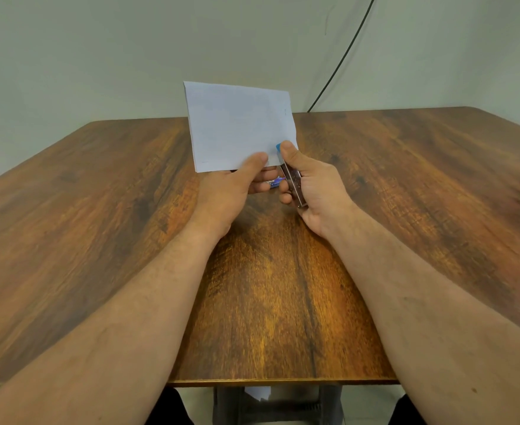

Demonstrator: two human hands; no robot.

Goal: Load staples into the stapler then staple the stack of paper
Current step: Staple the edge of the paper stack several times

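Bare forearms, two, reaching in from the near edge over the worktop (268, 302): flat wood-grain surface, glossy, orange-brown with dark streaks, thin pale edge band.

Left hand (231, 191): thumb on top and fingers beneath, pinching the lower edge of the stack of paper (240, 127). Paper: white, rectangular, thin, crisp-edged, held upright above the worktop's middle, tilted slightly.

Right hand (311, 185): fingers curled round the stapler (292, 179), thumb pressing its front end. Stapler: slim, elongated, shiny metal body with blue plastic tip, closed over the paper's lower right corner.

Small blue box (275, 183): printed card, mostly hidden behind the fingers, lying on the worktop.

Dark cable (344, 53): thin, curved, against the plain pale wall.
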